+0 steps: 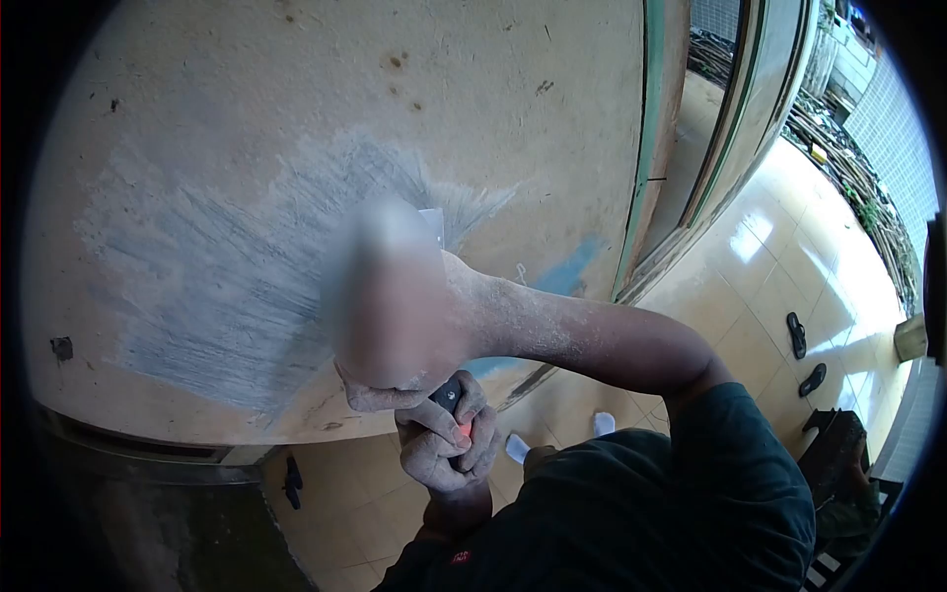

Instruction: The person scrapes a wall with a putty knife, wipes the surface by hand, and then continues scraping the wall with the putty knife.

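Observation:
My left hand (446, 441), dusted pale, is wrapped around a black and red tool handle (447, 397). Just above it, against the wall, is my right hand (390, 326), mostly lost in a blurred patch. Its lower fingers show curled, with dust on them and the forearm. A pale flat plate (432, 227) with small dark marks sticks out beside the blur; whether it joins the handle is hidden. Behind both hands, the cream wall (513, 109) carries a broad scratched whitish-grey patch (227, 276).
A green-edged door frame (646, 148) stands right of the wall. Tiled floor (745, 326) runs below, with dark sandals (796, 335) on it. Blue paint (577, 266) marks the wall. Sticks and debris (858, 187) lie outside. A dark piece of furniture (834, 454) is at right.

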### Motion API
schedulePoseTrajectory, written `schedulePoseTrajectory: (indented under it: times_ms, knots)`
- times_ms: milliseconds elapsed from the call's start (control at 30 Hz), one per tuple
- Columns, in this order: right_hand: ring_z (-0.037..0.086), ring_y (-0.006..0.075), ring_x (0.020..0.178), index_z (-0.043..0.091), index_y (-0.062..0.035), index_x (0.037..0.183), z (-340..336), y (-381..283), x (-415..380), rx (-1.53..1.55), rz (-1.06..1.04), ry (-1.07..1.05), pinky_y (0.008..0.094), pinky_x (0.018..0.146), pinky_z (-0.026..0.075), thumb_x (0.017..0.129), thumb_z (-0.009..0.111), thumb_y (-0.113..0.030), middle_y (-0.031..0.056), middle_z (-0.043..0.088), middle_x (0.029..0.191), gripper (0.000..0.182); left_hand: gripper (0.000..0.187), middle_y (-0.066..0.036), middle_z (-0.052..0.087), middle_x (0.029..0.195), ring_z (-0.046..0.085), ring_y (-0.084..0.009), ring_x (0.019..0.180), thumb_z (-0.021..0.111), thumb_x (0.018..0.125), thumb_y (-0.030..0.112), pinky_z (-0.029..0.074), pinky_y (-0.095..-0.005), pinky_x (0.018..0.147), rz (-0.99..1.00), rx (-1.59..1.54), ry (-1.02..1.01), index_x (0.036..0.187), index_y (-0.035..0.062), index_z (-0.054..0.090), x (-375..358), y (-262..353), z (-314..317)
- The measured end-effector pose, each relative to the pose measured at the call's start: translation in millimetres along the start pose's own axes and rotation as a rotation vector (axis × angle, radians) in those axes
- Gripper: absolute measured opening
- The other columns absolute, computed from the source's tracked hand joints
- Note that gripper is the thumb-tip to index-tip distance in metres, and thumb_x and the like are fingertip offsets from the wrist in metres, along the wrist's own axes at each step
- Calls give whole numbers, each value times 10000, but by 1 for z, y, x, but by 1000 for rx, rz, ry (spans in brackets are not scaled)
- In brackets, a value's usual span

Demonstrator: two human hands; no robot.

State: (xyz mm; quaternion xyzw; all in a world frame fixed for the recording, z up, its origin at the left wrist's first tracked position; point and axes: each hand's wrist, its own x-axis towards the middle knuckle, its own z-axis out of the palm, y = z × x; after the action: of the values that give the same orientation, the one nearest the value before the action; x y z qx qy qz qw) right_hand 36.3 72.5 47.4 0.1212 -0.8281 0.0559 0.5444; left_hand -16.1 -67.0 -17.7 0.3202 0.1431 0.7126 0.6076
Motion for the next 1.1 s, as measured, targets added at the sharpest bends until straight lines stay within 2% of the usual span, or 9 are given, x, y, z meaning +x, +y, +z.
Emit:
schedulePoseTrajectory:
  times_ms: [233, 367, 433, 500, 567, 600, 700, 867, 1100]
  knots:
    - [473, 149, 377, 403, -112, 386, -8, 6, 3, -28, -7, 71, 299, 404, 394, 710, 588, -162, -13, 420, 410, 376, 72, -173, 423, 762, 363, -75, 339, 430, 642, -78, 287, -175, 255, -34, -55, 68, 627, -8, 432, 10, -4, -7]
    - [466, 153, 374, 394, -110, 386, -2, 10, -1, 34, -17, 53, 301, 403, 393, 710, 581, -154, -11, 415, 408, 377, 91, -140, 438, 818, 365, -82, 338, 440, 679, -35, 329, -209, 222, 80, 26, -144, 764, -12, 418, 11, -11, -4]
    - [458, 156, 371, 375, -107, 384, -13, 22, 13, -29, -35, 99, 303, 399, 386, 703, 581, -146, -10, 406, 405, 382, 63, -156, 424, 757, 351, -83, 324, 448, 650, -70, 300, -188, 249, 12, -8, 92, 646, -7, 450, 28, 1, 6]
    - [448, 165, 368, 355, -101, 386, -10, 19, 12, -67, -8, 131, 310, 391, 373, 701, 581, -141, -7, 392, 402, 389, 47, -152, 427, 767, 345, -82, 328, 453, 656, -57, 300, -191, 249, 1, -30, 60, 652, -10, 451, 26, 3, 3]
    - [467, 218, 370, 445, -113, 378, -13, 12, 7, -12, 27, 117, 345, 401, 398, 742, 536, -216, 40, 442, 392, 389, 39, -153, 426, 774, 336, -80, 331, 450, 656, -56, 300, -193, 249, -69, -54, 163, 649, -18, 449, 19, -2, 4]
    - [478, 213, 376, 445, -111, 377, -13, 4, 0, 55, 58, 111, 339, 409, 401, 730, 538, -203, 32, 449, 397, 376, 72, -150, 442, 829, 363, -89, 344, 439, 704, -37, 347, -205, 237, -35, -54, -68, 770, -23, 413, 9, -7, -6]
    - [427, 183, 373, 335, -89, 393, -3, 6, -5, 128, 1, 126, 319, 383, 343, 716, 565, -126, 11, 383, 418, 398, 43, -156, 438, 825, 353, -85, 335, 429, 699, -45, 337, -197, 231, 82, 44, -122, 720, -17, 403, 7, -16, -4]
    - [404, 181, 350, 352, -89, 403, -16, 16, 13, -1, 49, 140, 319, 375, 330, 737, 563, -118, 8, 363, 396, 396, 43, -161, 426, 750, 319, -55, 321, 431, 635, -56, 303, -176, 250, -10, 26, 85, 637, -25, 461, 24, 15, 9]
    - [399, 177, 349, 350, -91, 410, -3, 17, -4, 72, -79, 10, 318, 357, 315, 745, 575, -108, 6, 380, 413, 404, 74, -167, 425, 727, 296, -66, 314, 435, 624, -81, 294, -186, 244, 42, 60, 69, 657, -24, 470, 7, -4, -2]
